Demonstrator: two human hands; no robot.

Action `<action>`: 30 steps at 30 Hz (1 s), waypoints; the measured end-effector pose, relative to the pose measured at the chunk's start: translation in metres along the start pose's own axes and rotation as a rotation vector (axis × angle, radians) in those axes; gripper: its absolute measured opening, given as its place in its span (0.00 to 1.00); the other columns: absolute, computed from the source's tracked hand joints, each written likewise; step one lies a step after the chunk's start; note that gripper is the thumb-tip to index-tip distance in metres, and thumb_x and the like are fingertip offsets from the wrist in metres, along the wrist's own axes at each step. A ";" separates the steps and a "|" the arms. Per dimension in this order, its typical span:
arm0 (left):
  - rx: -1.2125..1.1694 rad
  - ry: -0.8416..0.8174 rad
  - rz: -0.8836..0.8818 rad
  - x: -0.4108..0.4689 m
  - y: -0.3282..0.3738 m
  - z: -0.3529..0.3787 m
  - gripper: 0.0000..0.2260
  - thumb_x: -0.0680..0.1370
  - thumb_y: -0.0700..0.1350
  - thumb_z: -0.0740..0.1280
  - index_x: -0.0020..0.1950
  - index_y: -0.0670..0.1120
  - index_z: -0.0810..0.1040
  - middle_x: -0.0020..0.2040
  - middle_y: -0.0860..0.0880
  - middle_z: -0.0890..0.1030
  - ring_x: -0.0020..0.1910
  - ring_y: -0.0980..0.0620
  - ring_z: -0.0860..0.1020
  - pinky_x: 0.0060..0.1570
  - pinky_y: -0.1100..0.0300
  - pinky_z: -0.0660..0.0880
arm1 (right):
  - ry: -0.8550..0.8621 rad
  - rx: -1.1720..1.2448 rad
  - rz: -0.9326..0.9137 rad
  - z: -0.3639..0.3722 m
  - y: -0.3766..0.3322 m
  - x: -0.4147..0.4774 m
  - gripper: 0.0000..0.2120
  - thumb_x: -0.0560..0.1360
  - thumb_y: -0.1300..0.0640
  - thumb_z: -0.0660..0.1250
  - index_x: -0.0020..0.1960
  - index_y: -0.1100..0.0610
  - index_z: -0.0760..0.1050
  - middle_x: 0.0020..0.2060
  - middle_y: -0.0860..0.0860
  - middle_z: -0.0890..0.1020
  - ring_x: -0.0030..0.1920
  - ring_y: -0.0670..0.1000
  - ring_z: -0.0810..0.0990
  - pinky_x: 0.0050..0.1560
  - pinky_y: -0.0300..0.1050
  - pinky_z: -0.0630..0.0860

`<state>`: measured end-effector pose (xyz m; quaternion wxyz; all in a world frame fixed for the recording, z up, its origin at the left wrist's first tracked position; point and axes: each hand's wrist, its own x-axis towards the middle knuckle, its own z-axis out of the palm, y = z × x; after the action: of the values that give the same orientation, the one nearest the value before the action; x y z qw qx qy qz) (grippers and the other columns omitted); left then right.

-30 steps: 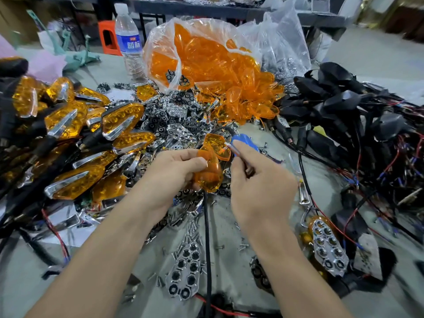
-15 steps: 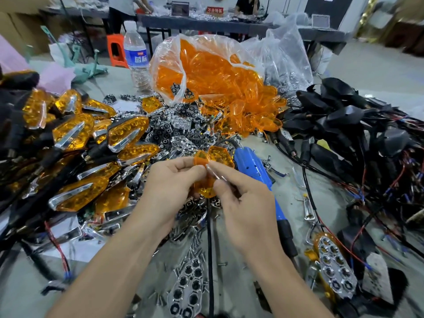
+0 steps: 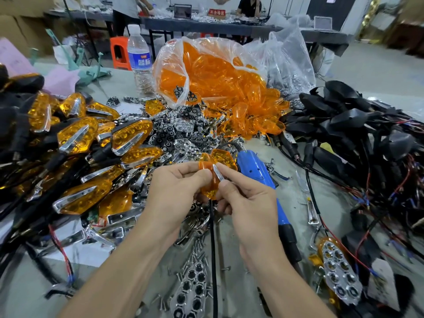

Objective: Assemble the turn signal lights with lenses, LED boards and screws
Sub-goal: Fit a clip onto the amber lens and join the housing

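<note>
The lens point(image 3: 210, 187) is showing translucent orange, the trim strip point(image 3: 218, 172) is showing bright chrome, the screwdriver point(image 3: 254, 171) is showing blue with a black collar, the housings point(image 3: 344, 120) are showing black with red wires point(image 3: 332, 235), and the counter point(image 3: 291, 193) is showing plain grey.

Glossy amber plastic lens point(image 3: 207, 180), chrome strip point(image 3: 218, 172)

Left hand point(image 3: 176, 182) and right hand point(image 3: 243, 198) touch, fingers curled (pinching).

We see grey tabletop point(image 3: 291, 193): amber lights point(image 3: 75, 136) heaped at left edge, lens bag point(image 3: 211, 74), water bottle point(image 3: 140, 60) far side, black housings point(image 3: 348, 120) right edge, blue screwdriver point(image 3: 254, 171) centre.
</note>
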<state>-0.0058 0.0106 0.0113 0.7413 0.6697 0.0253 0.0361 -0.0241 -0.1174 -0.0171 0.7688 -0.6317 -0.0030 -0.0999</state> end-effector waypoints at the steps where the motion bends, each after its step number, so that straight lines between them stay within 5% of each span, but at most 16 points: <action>1: -0.003 0.014 0.006 -0.001 0.000 0.001 0.09 0.78 0.33 0.71 0.43 0.43 0.88 0.35 0.44 0.85 0.31 0.51 0.77 0.29 0.61 0.76 | 0.003 0.031 0.017 0.001 0.000 -0.001 0.23 0.80 0.68 0.69 0.50 0.38 0.88 0.31 0.49 0.81 0.30 0.47 0.73 0.31 0.36 0.72; 8: -0.015 0.020 0.097 -0.009 0.004 0.007 0.07 0.76 0.36 0.75 0.42 0.48 0.89 0.36 0.46 0.87 0.31 0.55 0.80 0.30 0.65 0.76 | 0.013 0.077 0.014 0.005 -0.006 -0.005 0.19 0.80 0.66 0.69 0.52 0.43 0.88 0.30 0.48 0.80 0.28 0.43 0.71 0.28 0.34 0.69; 11: -0.064 0.048 0.055 -0.007 0.003 0.009 0.08 0.74 0.33 0.76 0.41 0.46 0.88 0.37 0.46 0.87 0.32 0.56 0.82 0.31 0.67 0.76 | -0.003 -0.010 -0.037 0.008 -0.003 -0.006 0.16 0.79 0.62 0.71 0.55 0.42 0.87 0.36 0.40 0.83 0.35 0.38 0.78 0.38 0.31 0.73; 17: -0.165 0.122 -0.032 -0.001 0.004 0.007 0.07 0.74 0.33 0.75 0.41 0.45 0.86 0.36 0.48 0.86 0.29 0.58 0.80 0.30 0.68 0.74 | 0.056 -0.164 0.010 0.006 -0.003 -0.005 0.15 0.72 0.51 0.72 0.55 0.36 0.86 0.54 0.40 0.87 0.55 0.43 0.85 0.57 0.53 0.82; 22: -0.292 0.035 -0.089 0.002 0.007 0.000 0.07 0.66 0.43 0.76 0.44 0.46 0.86 0.40 0.46 0.86 0.30 0.57 0.79 0.28 0.66 0.71 | -0.003 0.059 0.118 0.001 -0.010 -0.005 0.13 0.79 0.63 0.72 0.59 0.49 0.83 0.47 0.49 0.89 0.46 0.49 0.88 0.45 0.45 0.85; 30: -0.313 -0.020 -0.046 -0.004 0.009 0.005 0.05 0.67 0.42 0.74 0.40 0.50 0.88 0.40 0.48 0.86 0.35 0.56 0.80 0.36 0.63 0.73 | 0.028 0.259 0.234 0.000 -0.017 -0.002 0.10 0.79 0.66 0.70 0.59 0.62 0.83 0.48 0.60 0.87 0.43 0.55 0.87 0.40 0.46 0.84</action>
<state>-0.0099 0.0067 0.0208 0.8374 0.5457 0.0275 0.0160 -0.0288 -0.1197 -0.0008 0.8500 -0.5220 0.0683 -0.0171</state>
